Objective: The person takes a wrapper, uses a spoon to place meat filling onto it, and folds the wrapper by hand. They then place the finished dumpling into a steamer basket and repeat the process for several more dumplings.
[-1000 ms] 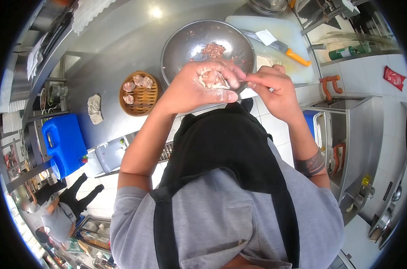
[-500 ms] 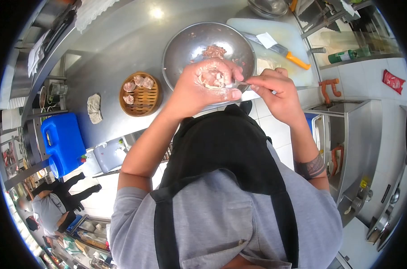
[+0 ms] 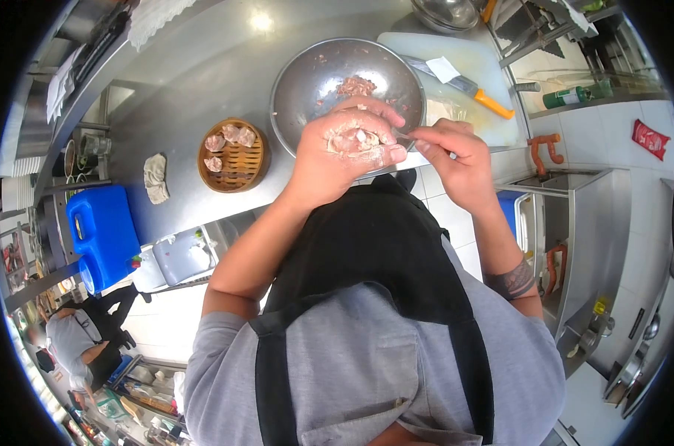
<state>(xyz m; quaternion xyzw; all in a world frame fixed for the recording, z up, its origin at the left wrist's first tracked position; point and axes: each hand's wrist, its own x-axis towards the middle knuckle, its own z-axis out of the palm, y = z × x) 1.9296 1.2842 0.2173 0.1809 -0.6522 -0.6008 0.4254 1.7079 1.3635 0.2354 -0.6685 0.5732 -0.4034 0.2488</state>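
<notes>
My left hand (image 3: 341,152) is curled around a dumpling (image 3: 352,141) with pinkish meat filling, over the near edge of a steel bowl (image 3: 296,93). Between its fingertips my right hand (image 3: 456,152) pinches a thin metal utensil (image 3: 402,135), whose tip reaches the dumpling. A mound of minced meat (image 3: 357,85) lies in the bowl. Left of the bowl, a round bamboo steamer (image 3: 237,173) holds several filled dumplings (image 3: 240,135) along its far and left parts.
A white cutting board (image 3: 493,67) at the right carries a knife with a yellow handle (image 3: 493,103). A crumpled cloth (image 3: 156,178) lies left of the steamer. A blue container (image 3: 107,230) stands at the left. Another person (image 3: 73,342) is at the lower left.
My left hand has closed a little more around the dumpling, its thumb nearer the utensil. The other person at the lower left has shifted posture.
</notes>
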